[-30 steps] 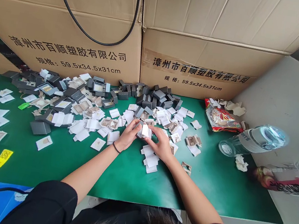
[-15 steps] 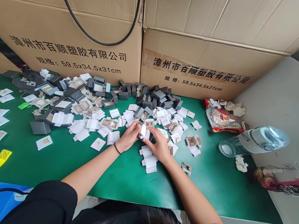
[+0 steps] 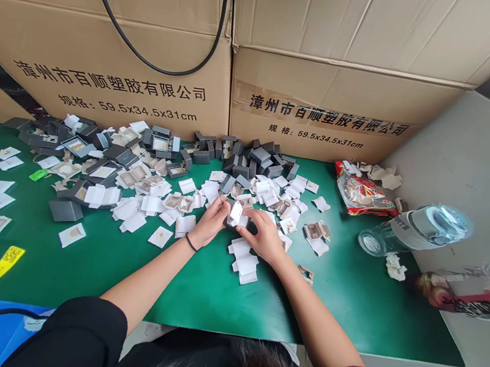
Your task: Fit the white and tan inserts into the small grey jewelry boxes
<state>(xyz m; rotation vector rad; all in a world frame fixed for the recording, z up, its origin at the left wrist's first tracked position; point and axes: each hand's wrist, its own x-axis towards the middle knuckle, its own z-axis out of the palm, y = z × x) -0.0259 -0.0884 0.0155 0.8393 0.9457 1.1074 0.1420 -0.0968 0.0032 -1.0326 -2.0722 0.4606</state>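
My left hand (image 3: 212, 223) is closed round a small dark grey box (image 3: 229, 222) at the middle of the green table. A white paper insert (image 3: 236, 212) stands up tilted at the box. From the right, my right hand (image 3: 263, 234) has its fingers closed at the insert and the box's edge; the exact fingertip contact is partly hidden. Just below lies a fanned stack of white cards (image 3: 245, 263). Beyond my hands are a heap of loose white cards (image 3: 271, 192) and a pile of dark grey boxes (image 3: 261, 158).
Large cartons (image 3: 140, 80) stand along the back edge. To the right are a red snack bag (image 3: 361, 196), a clear bottle (image 3: 411, 231), crumpled tissue (image 3: 395, 268) and a clear plastic container (image 3: 479, 292). More boxes and beige inserts (image 3: 134, 175) cover the left. A black cable (image 3: 152, 63) hangs above.
The white insert has tilted and shows more of its face above the grey box. My right fingers have shifted slightly; both hands stay in nearly the same place.
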